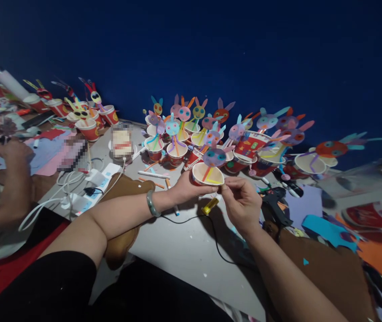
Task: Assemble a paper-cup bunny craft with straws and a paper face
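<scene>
My left hand [186,188] is closed around a red-and-white paper cup [204,180] from its left side, with the thumb low along the front. Out of this cup rises a purple paper bunny head [214,157] on a bent strip; a yellow strip lies inside. At the cup's right edge, my right hand [243,203] pinches with thumb and forefinger; any small piece between those fingertips is hidden. Beneath the hands a yellow glue bottle or tube [211,205] lies on the table. A black glue gun [276,205] rests just right of my right hand.
Many similar cups with paper animal heads [172,127] stand along the blue wall. A power strip [102,185] with white cables is on the left, and a black cord [216,239] crosses the table. Another person's hand [14,152] works at far left. Coloured paper [305,205] lies right.
</scene>
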The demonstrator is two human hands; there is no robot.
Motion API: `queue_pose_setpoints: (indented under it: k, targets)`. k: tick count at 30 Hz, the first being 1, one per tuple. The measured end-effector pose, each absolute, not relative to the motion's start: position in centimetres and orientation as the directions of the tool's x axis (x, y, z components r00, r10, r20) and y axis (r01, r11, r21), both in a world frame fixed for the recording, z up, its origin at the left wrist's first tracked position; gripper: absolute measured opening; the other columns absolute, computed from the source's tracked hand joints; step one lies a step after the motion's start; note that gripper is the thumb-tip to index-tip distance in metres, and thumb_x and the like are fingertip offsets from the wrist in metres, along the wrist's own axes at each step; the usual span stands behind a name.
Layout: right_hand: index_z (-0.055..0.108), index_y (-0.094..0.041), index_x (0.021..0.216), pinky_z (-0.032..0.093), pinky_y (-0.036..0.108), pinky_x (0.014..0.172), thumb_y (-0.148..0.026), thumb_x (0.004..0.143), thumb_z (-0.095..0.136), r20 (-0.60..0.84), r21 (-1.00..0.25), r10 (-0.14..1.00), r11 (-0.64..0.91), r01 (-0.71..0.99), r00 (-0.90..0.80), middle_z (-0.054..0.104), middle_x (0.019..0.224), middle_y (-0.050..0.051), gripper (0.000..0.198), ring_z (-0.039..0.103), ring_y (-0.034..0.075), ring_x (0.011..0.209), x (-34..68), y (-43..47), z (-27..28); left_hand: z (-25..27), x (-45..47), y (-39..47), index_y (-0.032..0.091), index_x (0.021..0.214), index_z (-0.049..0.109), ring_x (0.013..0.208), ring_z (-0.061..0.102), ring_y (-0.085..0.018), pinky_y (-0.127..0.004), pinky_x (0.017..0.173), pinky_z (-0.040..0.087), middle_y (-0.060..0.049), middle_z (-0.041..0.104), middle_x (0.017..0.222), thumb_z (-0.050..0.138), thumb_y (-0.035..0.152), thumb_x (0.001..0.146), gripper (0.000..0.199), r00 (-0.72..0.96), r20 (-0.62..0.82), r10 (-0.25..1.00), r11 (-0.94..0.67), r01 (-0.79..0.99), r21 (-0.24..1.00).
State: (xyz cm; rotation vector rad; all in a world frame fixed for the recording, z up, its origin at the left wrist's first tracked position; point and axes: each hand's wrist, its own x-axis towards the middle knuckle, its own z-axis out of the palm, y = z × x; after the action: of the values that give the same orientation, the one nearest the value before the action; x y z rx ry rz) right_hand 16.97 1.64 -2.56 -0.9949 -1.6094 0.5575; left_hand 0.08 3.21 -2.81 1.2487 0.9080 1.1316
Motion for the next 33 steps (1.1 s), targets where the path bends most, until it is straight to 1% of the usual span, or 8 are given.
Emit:
queue_pose_setpoints:
  k: [4,10,14,20,25,30,33]
  targets:
    - [0.059,-0.022,0.082,0.051,0.032,0.065,-0.026,0.087,0.062,0.553,-0.786,0.832,0.536,0.308,-0.037,0.065,0.082,0.003,0.007,0.061,0.016,0.072,17.05,1.62,-2.64,-2.70,0.09,3.22,0.011,0.106,0.068,0.100,0.068,-0.023,-0.037,0.097,0.052,-0.014,0.073,0.110,0.088,0.036,0.062,0.055,0.226,0.074,0.971,-0.032,-0.181,0.983]
    - [0.063,-0.022,0.087,0.053,0.031,0.067,-0.023,0.085,0.066,0.615,-0.727,0.787,0.588,0.356,-0.043,0.067,0.082,0.003,0.004,0.064,0.016,0.074,17.11,1.49,-2.28,-2.28,-0.02,3.18,0.011,0.102,0.067,0.093,0.067,-0.019,-0.032,0.089,0.053,-0.011,0.072,0.104,0.087,0.038,0.064,0.051,0.231,0.094,0.968,-0.048,-0.195,0.980]
    - [0.065,-0.022,0.094,0.054,0.030,0.067,-0.021,0.084,0.069,0.602,-0.747,0.798,0.582,0.321,-0.045,0.067,0.084,0.002,0.011,0.064,0.015,0.072,17.13,1.53,-2.17,-2.23,-0.05,3.23,0.011,0.102,0.067,0.093,0.066,-0.018,-0.030,0.089,0.052,-0.011,0.072,0.104,0.087,0.038,0.064,0.051,0.237,0.088,0.968,-0.038,-0.208,0.977]
    - [0.065,-0.022,0.088,0.053,0.030,0.066,-0.022,0.085,0.067,0.583,-0.753,0.809,0.572,0.324,-0.072,0.066,0.081,0.002,0.004,0.063,0.016,0.071,17.49,1.80,-2.20,-2.56,0.05,3.22,0.010,0.106,0.067,0.094,0.067,-0.019,-0.031,0.091,0.052,-0.013,0.073,0.107,0.087,0.034,0.063,0.053,0.237,0.059,0.970,-0.010,-0.203,0.979]
    - [0.064,-0.022,0.084,0.054,0.031,0.067,-0.022,0.085,0.067,0.621,-0.704,0.777,0.610,0.363,-0.101,0.067,0.081,0.003,0.003,0.065,0.017,0.075,17.69,1.78,-2.01,-2.55,0.14,3.16,0.010,0.104,0.068,0.096,0.067,-0.020,-0.032,0.093,0.052,-0.013,0.073,0.107,0.086,0.038,0.064,0.052,0.286,0.063,0.956,0.004,-0.227,0.974]
    - [0.064,-0.022,0.084,0.055,0.033,0.068,-0.018,0.084,0.066,0.678,-0.638,0.725,0.662,0.393,-0.121,0.069,0.083,0.004,0.004,0.067,0.018,0.076,17.78,1.79,-2.17,-2.24,0.11,3.08,0.011,0.102,0.069,0.097,0.067,-0.020,-0.033,0.093,0.052,-0.013,0.073,0.106,0.086,0.042,0.065,0.052,0.321,0.064,0.945,0.008,-0.218,0.976]
    - [0.064,-0.022,0.084,0.055,0.032,0.066,-0.016,0.082,0.067,0.707,-0.606,0.697,0.684,0.406,-0.120,0.070,0.083,0.004,0.006,0.067,0.018,0.075,17.75,1.87,-2.33,-2.32,0.12,3.02,0.011,0.102,0.069,0.098,0.067,-0.020,-0.033,0.094,0.051,-0.013,0.073,0.107,0.086,0.042,0.065,0.051,0.312,0.049,0.949,0.022,-0.219,0.976]
